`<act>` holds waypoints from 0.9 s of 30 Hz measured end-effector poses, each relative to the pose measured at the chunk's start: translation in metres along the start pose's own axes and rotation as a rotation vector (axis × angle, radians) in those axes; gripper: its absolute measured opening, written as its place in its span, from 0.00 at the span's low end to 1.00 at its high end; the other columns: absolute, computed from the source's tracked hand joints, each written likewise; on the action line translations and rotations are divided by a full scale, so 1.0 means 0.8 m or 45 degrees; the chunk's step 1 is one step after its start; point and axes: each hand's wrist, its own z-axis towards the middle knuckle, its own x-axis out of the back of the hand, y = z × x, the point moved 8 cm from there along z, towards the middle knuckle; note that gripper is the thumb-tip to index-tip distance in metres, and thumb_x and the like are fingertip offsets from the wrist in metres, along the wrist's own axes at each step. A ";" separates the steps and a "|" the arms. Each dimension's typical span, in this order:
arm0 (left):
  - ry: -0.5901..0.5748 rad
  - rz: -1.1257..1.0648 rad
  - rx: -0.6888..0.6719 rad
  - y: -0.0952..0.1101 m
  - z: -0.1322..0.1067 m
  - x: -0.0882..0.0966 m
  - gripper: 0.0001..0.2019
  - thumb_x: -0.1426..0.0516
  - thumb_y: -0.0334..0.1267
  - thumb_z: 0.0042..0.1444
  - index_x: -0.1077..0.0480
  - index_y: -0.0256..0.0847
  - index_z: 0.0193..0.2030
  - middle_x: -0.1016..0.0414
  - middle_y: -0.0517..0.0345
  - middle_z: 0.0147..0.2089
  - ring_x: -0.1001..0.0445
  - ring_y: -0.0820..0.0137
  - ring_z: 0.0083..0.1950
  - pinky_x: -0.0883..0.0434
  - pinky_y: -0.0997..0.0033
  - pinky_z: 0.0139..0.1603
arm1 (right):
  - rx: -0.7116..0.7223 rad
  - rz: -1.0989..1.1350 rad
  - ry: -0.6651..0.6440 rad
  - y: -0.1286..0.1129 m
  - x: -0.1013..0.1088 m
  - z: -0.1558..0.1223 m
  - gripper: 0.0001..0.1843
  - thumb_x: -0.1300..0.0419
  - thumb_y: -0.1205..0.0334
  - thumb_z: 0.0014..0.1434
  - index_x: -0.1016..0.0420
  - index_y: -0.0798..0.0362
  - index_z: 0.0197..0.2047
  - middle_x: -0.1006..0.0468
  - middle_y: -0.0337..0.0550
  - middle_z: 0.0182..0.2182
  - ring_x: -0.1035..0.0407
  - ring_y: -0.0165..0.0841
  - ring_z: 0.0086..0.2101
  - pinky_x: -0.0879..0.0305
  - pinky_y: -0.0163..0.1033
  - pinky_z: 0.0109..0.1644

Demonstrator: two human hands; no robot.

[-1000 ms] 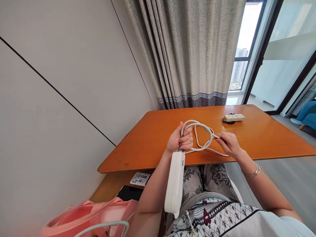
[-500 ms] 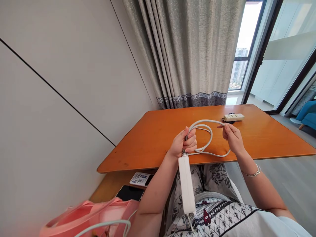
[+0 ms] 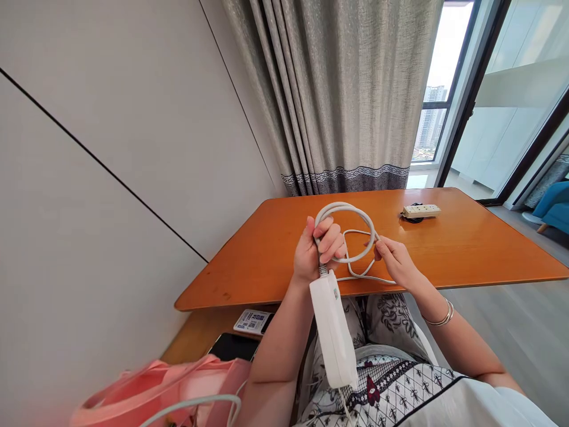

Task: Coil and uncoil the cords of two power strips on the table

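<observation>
My left hand (image 3: 316, 254) is closed round the coiled white cord (image 3: 351, 225) where it leaves a white power strip (image 3: 333, 329). The strip hangs down from that hand over my lap. A loop of the cord stands up above my fingers. My right hand (image 3: 395, 263) pinches the cord at the loop's right side, just above the orange table (image 3: 466, 237). A slack strand runs between the two hands near the table's front edge.
A second, beige power strip (image 3: 421, 210) lies on the table at the back right. A grey curtain (image 3: 347, 95) hangs behind the table, a wall at the left. A pink bag (image 3: 178, 388), a phone (image 3: 233, 347) and a card (image 3: 252, 321) sit low at my left.
My right hand has come back towards my left with the cord, laying another loop. The left hand has risen a little and the hanging strip has swung.
</observation>
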 end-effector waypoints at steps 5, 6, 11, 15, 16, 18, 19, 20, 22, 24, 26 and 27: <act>0.120 0.085 -0.176 0.023 0.000 0.013 0.22 0.52 0.52 0.69 0.41 0.40 0.26 0.22 0.51 0.42 0.21 0.70 0.36 0.34 0.84 0.14 | 0.098 -0.190 0.024 0.000 0.006 -0.008 0.23 0.55 0.48 0.72 0.24 0.51 0.50 0.22 0.44 0.34 0.28 0.36 0.36 0.33 0.41 0.43; 0.118 0.105 -0.216 0.028 -0.001 0.015 0.22 0.52 0.52 0.68 0.40 0.40 0.27 0.22 0.50 0.46 0.19 0.67 0.41 0.33 0.84 0.14 | 0.112 -0.229 0.063 0.001 0.010 -0.010 0.21 0.54 0.50 0.71 0.25 0.51 0.51 0.21 0.46 0.37 0.27 0.37 0.39 0.33 0.42 0.45; 0.104 0.238 -0.402 0.054 -0.007 0.017 0.23 0.50 0.55 0.66 0.38 0.39 0.27 0.27 0.50 0.62 0.22 0.57 0.57 0.27 0.82 0.18 | 0.099 -0.456 0.278 0.012 0.029 -0.017 0.14 0.49 0.56 0.69 0.27 0.52 0.50 0.20 0.50 0.41 0.26 0.38 0.37 0.31 0.43 0.43; 0.082 0.355 -0.539 0.067 -0.012 0.010 0.23 0.45 0.56 0.63 0.40 0.40 0.27 0.30 0.54 0.67 0.26 0.54 0.62 0.23 0.79 0.22 | 0.195 -0.585 0.222 0.004 0.023 -0.025 0.15 0.52 0.60 0.71 0.26 0.52 0.49 0.21 0.47 0.37 0.27 0.33 0.31 0.35 0.37 0.35; 0.070 0.394 -0.564 0.068 -0.013 0.008 0.23 0.44 0.57 0.62 0.40 0.40 0.27 0.32 0.54 0.68 0.26 0.53 0.63 0.22 0.79 0.23 | 0.235 -0.624 0.165 -0.001 0.018 -0.027 0.15 0.52 0.60 0.71 0.26 0.52 0.50 0.21 0.47 0.36 0.27 0.33 0.30 0.36 0.36 0.34; 0.034 0.479 -0.603 0.067 -0.012 0.006 0.25 0.41 0.58 0.59 0.41 0.40 0.26 0.33 0.54 0.69 0.27 0.52 0.63 0.20 0.77 0.25 | 0.301 -0.725 0.043 -0.010 0.008 -0.031 0.14 0.51 0.59 0.71 0.26 0.53 0.50 0.21 0.46 0.35 0.27 0.32 0.29 0.38 0.35 0.32; 0.013 0.521 -0.619 0.066 -0.012 0.005 0.25 0.41 0.59 0.58 0.41 0.40 0.27 0.34 0.54 0.70 0.27 0.51 0.63 0.19 0.75 0.27 | 0.324 -0.783 -0.016 -0.015 0.004 -0.033 0.14 0.50 0.58 0.71 0.26 0.53 0.50 0.21 0.46 0.34 0.28 0.31 0.28 0.39 0.34 0.31; -0.010 0.564 -0.632 0.064 -0.011 0.005 0.25 0.40 0.60 0.57 0.41 0.40 0.27 0.34 0.54 0.70 0.27 0.51 0.63 0.18 0.73 0.29 | 0.338 -0.843 -0.072 -0.019 0.001 -0.034 0.14 0.49 0.58 0.71 0.25 0.53 0.49 0.21 0.45 0.34 0.28 0.31 0.28 0.41 0.34 0.30; -0.059 0.655 -0.654 0.059 -0.008 0.006 0.25 0.41 0.61 0.57 0.40 0.40 0.28 0.35 0.53 0.71 0.27 0.50 0.63 0.17 0.70 0.34 | 0.342 -0.939 -0.176 -0.029 -0.003 -0.035 0.14 0.50 0.58 0.71 0.25 0.53 0.47 0.21 0.44 0.32 0.28 0.31 0.27 0.43 0.35 0.30; -0.112 0.765 -0.680 0.053 -0.006 0.007 0.24 0.44 0.61 0.60 0.38 0.40 0.31 0.38 0.52 0.72 0.27 0.50 0.63 0.16 0.67 0.38 | 0.311 -0.957 -0.274 -0.040 -0.004 -0.034 0.14 0.52 0.59 0.72 0.25 0.53 0.46 0.21 0.45 0.31 0.28 0.32 0.28 0.43 0.35 0.30; -0.179 0.898 -0.719 0.045 -0.006 0.006 0.21 0.46 0.59 0.63 0.36 0.41 0.35 0.41 0.51 0.74 0.26 0.51 0.63 0.17 0.66 0.40 | 0.229 -0.859 -0.358 -0.052 -0.003 -0.031 0.14 0.52 0.61 0.72 0.26 0.53 0.46 0.21 0.45 0.32 0.27 0.32 0.30 0.41 0.35 0.31; -0.222 0.977 -0.739 0.040 -0.006 0.005 0.20 0.48 0.58 0.64 0.35 0.41 0.37 0.43 0.50 0.75 0.26 0.51 0.63 0.17 0.65 0.42 | 0.160 -0.755 -0.410 -0.056 -0.003 -0.030 0.14 0.53 0.61 0.72 0.27 0.53 0.47 0.22 0.45 0.33 0.27 0.32 0.29 0.40 0.35 0.32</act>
